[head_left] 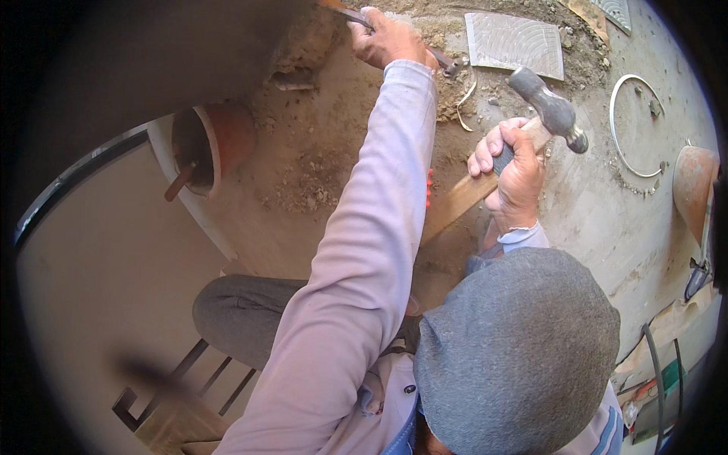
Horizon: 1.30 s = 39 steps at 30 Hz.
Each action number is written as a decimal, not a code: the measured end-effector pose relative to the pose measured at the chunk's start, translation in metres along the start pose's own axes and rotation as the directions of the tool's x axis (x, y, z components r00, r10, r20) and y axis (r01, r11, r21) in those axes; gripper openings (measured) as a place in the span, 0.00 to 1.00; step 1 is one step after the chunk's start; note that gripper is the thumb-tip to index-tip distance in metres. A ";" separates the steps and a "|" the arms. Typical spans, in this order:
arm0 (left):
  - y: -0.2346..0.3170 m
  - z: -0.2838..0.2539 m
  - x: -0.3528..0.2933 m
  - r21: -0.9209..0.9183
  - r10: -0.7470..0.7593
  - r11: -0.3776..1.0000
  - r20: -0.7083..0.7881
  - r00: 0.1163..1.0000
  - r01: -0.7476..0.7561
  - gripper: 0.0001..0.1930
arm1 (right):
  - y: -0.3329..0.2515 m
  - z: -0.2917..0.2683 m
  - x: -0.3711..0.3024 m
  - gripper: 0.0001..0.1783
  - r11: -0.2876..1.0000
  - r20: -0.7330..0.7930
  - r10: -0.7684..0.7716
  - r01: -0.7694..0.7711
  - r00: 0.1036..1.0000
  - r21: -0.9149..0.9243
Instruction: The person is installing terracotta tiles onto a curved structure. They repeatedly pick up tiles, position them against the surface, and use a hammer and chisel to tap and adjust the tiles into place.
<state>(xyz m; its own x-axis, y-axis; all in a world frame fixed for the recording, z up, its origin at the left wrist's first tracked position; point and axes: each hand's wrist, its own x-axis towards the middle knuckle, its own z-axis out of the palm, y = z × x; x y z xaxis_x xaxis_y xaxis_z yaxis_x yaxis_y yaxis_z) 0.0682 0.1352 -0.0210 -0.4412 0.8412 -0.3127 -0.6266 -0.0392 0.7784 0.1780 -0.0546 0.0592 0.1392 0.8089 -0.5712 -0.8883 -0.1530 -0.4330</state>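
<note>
My left hand reaches far ahead, its fingers wrapped round a dark metal chisel. One end of the chisel sticks out right of the wrist; the other runs out of view at the top edge. My right hand is closed round the wooden handle of a hammer, high up near the head. The grey metal head points up and away, below and right of my left hand, apart from the chisel. Below the right fist the bare handle slants down left.
Broken mortar and dust cover the floor. A ridged tile lies ahead. An orange bucket with a stick-like handle stands left; another bucket is right, near a pale hoop. My grey-trousered knee rises in front.
</note>
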 end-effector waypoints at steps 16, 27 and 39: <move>-0.018 -0.022 0.024 -0.343 -0.022 0.929 0.321 0.947 0.138 0.16 | 0.031 0.016 0.008 0.04 0.988 0.030 0.127 -0.129 0.991 0.085; -0.009 -0.024 0.019 -0.310 -0.023 0.943 0.314 0.949 0.125 0.17 | 0.031 0.008 0.008 0.03 0.967 0.031 0.224 -0.226 0.974 0.122; 0.001 -0.011 0.003 -0.173 -0.105 0.977 0.136 0.985 0.128 0.15 | 0.037 -0.003 0.014 0.05 0.927 0.211 0.330 -0.358 0.920 0.111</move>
<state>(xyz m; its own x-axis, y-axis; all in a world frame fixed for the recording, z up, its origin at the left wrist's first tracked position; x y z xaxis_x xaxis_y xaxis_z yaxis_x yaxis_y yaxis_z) 0.0593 0.1314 -0.0276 -0.2813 0.9064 -0.3152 -0.7793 -0.0241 0.6262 0.1484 -0.0506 0.0324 -0.2575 0.8135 -0.5215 -0.9219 -0.3685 -0.1198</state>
